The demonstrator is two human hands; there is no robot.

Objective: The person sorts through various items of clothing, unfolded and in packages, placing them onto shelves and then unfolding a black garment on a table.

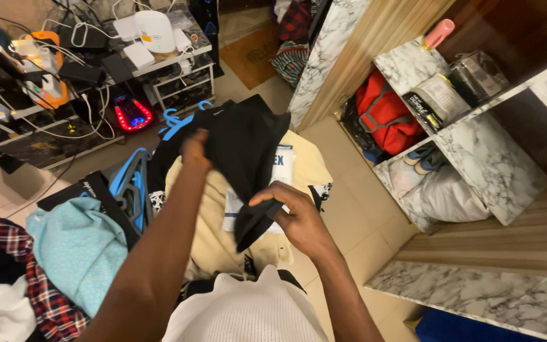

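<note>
Bare beige tiled floor (349,209) lies open at three o'clock. Heaped clothes, a pale blue patterned shirt (77,250) and blue plastic hangers (131,183), crowd nine o'clock. A white marble-patterned shelf unit (482,158) walls two o'clock.

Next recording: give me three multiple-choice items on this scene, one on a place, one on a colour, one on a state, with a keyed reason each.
1. Where is the red fabric bag?
A. in the marble-patterned shelf unit
B. on the floor
C. on the desk

2. What colour is the garment held by both hands?
A. cream
B. black
C. light blue

3. How is the right hand?
A. flat and empty
B. pointing
C. pinching the garment's lower end

Key: 1 A, it sits inside a compartment; 2 B, the cloth is dark; 3 C, fingers close over the fabric, while the left hand grips its top.
</note>
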